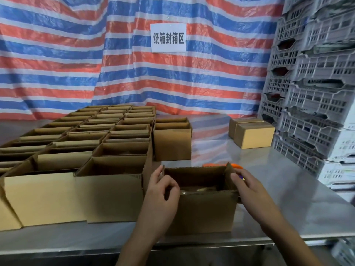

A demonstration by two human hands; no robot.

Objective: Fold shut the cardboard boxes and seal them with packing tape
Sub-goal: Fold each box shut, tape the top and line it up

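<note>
An open cardboard box point(203, 212) stands near the front edge of the steel table, its flaps still upright. My left hand point(163, 191) grips the box's left side flap, fingers curled over its edge. My right hand point(247, 185) holds the right side flap, thumb inside the box. Something shiny lies inside the box. An orange object point(235, 166), partly hidden behind the box, sits just beyond it; I cannot tell what it is.
Several open boxes point(96, 143) fill the table's left half in rows. One open box point(172, 143) stands apart behind. Two closed boxes point(253, 134) sit at the back right. Grey plastic crates point(311, 93) are stacked on the right. A striped tarp with a white sign point(168, 37) hangs behind.
</note>
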